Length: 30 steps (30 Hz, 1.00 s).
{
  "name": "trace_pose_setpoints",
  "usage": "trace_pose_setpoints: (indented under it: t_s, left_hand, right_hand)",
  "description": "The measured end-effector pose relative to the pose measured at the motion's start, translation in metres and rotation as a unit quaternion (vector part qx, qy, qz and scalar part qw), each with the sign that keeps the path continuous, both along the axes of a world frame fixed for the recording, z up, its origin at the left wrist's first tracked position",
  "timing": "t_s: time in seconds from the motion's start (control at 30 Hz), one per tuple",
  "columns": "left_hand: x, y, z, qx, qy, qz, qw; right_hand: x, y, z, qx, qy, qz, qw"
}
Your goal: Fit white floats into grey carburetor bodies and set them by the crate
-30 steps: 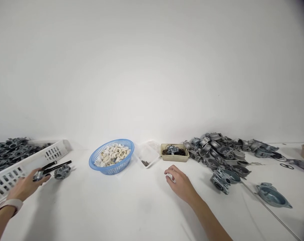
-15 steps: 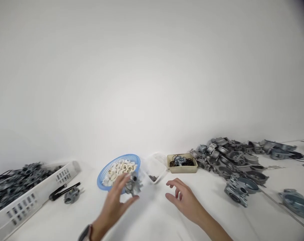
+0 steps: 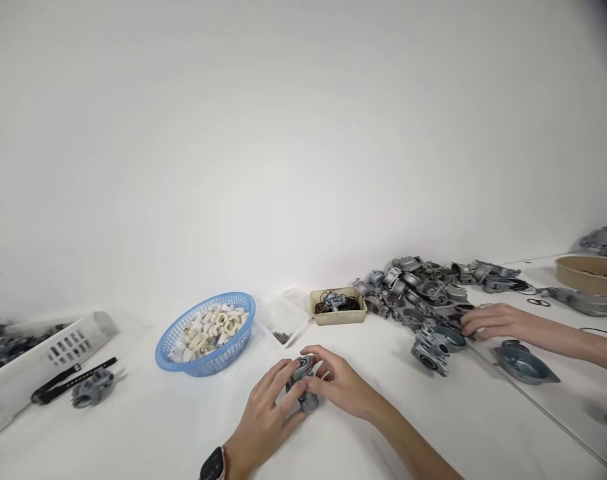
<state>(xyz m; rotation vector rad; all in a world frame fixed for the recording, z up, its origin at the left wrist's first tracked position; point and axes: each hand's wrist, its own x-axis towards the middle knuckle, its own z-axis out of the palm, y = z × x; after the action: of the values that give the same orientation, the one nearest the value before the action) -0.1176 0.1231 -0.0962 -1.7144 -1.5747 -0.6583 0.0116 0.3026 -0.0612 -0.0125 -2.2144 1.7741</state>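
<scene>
A grey metal carburetor body point(image 3: 307, 401) stands low over the white table, with both my hands round it. My left hand point(image 3: 271, 407) grips it from the left, wearing a dark watch on the wrist. From the right, the fingers of my right hand point(image 3: 338, 383) close on its upper part. The fingers hide much of the piece. Beyond my hands are a clear plastic tray point(image 3: 294, 325) with a few small dark parts and a blue basket point(image 3: 203, 369) of white plastic pieces.
A beige box point(image 3: 339, 319) holds black rings. Grey metal castings point(image 3: 428, 287) are heaped at the back right, where another person's hand point(image 3: 488, 321) reaches in. On the left are a white crate point(image 3: 58, 360), black pliers-like tool point(image 3: 58, 387) and a loose carburetor body point(image 3: 92, 390).
My left hand has brought the carburetor body right and down, and my right hand has closed on it. The view has swung right. Another person's hand has appeared at the right.
</scene>
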Motion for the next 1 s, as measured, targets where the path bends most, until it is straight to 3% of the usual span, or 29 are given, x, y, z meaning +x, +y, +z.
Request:
trace_pose_setpoints:
  t_s: [0.13,0.27,0.37,0.5,0.67,0.83,1.0]
  left_hand:
    - [0.006,-0.002,0.009,-0.011,0.013,-0.002,1.000]
    - [0.019,0.004,0.015,0.027,-0.111,-0.053,0.992]
    - [0.029,0.004,0.016,0.037,-0.219,-0.060,0.973]
    - [0.036,0.000,0.018,0.029,-0.340,-0.032,0.940]
    - [0.037,-0.004,0.020,0.029,-0.436,-0.039,0.899]
    - [0.036,-0.008,0.026,0.036,-0.460,-0.050,0.886]
    - [0.027,-0.013,0.037,-0.085,-0.396,-0.005,0.914]
  right_hand:
    - [0.001,-0.004,0.003,-0.039,0.012,0.056,0.998]
    - [-0.002,-0.010,0.003,-0.110,-0.014,0.066,0.992]
    - [-0.005,-0.017,0.001,-0.191,-0.076,0.053,0.977]
    - [-0.006,-0.027,0.002,-0.294,-0.123,0.084,0.944]
    - [-0.002,-0.033,0.011,-0.329,-0.158,0.124,0.923]
    - [-0.009,-0.022,0.008,-0.286,-0.133,0.046,0.948]
    - [-0.017,0.000,-0.001,-0.262,-0.084,-0.073,0.959]
